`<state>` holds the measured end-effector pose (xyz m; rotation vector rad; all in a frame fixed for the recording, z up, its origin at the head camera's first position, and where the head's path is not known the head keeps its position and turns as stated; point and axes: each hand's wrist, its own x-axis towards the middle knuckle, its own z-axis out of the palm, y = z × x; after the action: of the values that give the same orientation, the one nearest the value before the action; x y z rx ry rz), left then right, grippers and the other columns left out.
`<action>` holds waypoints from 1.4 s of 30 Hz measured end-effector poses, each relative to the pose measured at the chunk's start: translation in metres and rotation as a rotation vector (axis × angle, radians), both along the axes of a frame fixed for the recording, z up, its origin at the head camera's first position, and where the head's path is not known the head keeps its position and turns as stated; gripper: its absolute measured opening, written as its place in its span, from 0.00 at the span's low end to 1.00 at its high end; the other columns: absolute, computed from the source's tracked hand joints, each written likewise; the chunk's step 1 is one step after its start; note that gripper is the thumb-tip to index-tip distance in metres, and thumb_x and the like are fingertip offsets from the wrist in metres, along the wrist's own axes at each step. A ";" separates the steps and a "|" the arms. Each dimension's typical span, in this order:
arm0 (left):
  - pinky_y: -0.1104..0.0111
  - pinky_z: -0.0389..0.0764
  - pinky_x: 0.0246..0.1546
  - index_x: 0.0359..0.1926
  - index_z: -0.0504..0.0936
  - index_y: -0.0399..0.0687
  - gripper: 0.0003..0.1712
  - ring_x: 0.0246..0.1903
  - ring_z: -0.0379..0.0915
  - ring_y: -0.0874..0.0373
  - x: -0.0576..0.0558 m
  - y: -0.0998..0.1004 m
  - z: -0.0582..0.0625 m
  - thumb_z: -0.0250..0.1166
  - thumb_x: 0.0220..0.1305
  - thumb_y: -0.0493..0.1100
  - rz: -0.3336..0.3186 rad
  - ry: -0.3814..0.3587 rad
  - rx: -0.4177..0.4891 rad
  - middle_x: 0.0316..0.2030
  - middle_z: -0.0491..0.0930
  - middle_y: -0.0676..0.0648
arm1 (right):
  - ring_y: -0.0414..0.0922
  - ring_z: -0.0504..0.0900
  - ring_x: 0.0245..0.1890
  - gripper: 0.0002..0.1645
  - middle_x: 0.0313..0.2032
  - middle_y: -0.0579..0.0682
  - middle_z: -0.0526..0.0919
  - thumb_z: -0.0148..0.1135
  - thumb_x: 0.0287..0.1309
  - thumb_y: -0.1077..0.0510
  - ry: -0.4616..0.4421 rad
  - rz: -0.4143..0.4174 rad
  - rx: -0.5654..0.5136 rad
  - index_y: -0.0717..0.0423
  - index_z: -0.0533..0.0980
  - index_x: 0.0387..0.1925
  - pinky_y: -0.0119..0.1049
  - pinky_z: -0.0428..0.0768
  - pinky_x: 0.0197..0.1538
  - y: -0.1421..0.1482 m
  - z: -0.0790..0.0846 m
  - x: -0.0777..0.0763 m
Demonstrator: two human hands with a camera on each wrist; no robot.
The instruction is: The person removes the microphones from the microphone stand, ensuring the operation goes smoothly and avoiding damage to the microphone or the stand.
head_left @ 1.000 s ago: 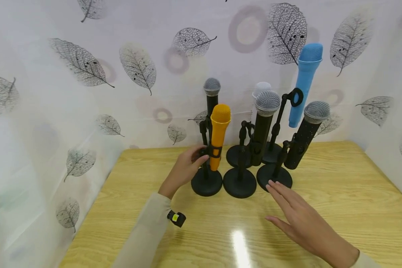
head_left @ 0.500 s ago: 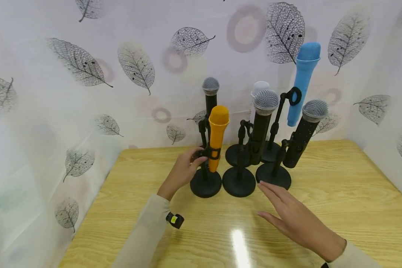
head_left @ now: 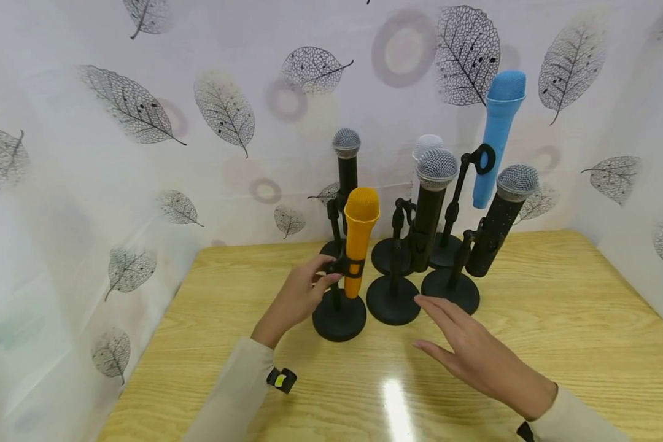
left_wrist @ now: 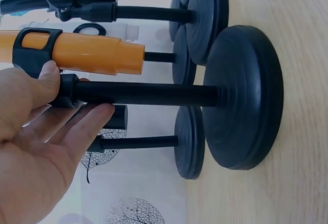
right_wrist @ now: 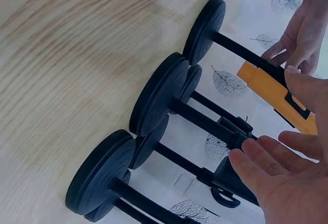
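Observation:
My left hand point(head_left: 294, 299) grips a black microphone stand point(left_wrist: 154, 94) near its clip, thumb on one side and fingers behind the pole. An orange microphone point(head_left: 360, 230) sits upright in that clip, and the stand's round base point(head_left: 339, 322) is on the table at the front left of the group. My right hand point(head_left: 477, 353), fingers straight and thumb apart, hovers in front of the middle stand's base point(head_left: 393, 302). In the right wrist view its fingertips point(right_wrist: 248, 147) overlap the middle stand's upper part.
Behind stand a black microphone with a silver head point(head_left: 346, 147), a white microphone point(head_left: 428, 146) and a blue microphone point(head_left: 497, 138). Two more black microphones, one middle point(head_left: 433, 196) and one right point(head_left: 503, 215), lean in their stands. A leaf-patterned sheet point(head_left: 226, 202) backs the wooden table point(head_left: 243, 270).
My left hand has drawn the stand with the orange microphone toward me, away from the stand behind it. My right hand has moved left, from before the right stand to before the middle one.

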<state>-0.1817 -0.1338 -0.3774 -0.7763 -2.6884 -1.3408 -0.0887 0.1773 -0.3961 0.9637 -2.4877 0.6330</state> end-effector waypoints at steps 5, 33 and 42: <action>0.61 0.83 0.53 0.61 0.77 0.40 0.17 0.56 0.79 0.52 0.010 0.000 0.001 0.60 0.75 0.40 -0.011 0.001 -0.030 0.54 0.82 0.43 | 0.52 0.80 0.57 0.41 0.60 0.57 0.78 0.77 0.55 0.53 -0.017 0.007 -0.040 0.62 0.71 0.67 0.46 0.84 0.52 -0.003 0.002 -0.002; 0.69 0.84 0.47 0.56 0.78 0.43 0.14 0.48 0.84 0.56 0.046 0.020 -0.002 0.63 0.72 0.38 -0.139 0.048 0.016 0.50 0.84 0.45 | 0.45 0.84 0.51 0.33 0.55 0.49 0.83 0.77 0.55 0.59 -0.201 0.031 -0.294 0.58 0.76 0.61 0.43 0.85 0.51 -0.020 0.040 -0.017; 0.71 0.84 0.45 0.57 0.78 0.43 0.15 0.47 0.85 0.55 0.053 0.030 -0.002 0.62 0.72 0.41 -0.160 0.039 0.020 0.49 0.84 0.45 | 0.43 0.85 0.50 0.31 0.52 0.45 0.84 0.77 0.55 0.59 -0.262 0.041 -0.369 0.54 0.77 0.61 0.43 0.85 0.52 -0.025 0.046 -0.019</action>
<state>-0.1285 -0.1033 -0.3790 -1.0238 -2.6280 -1.3661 -0.1079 0.1528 -0.3503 0.8339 -2.4429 1.2494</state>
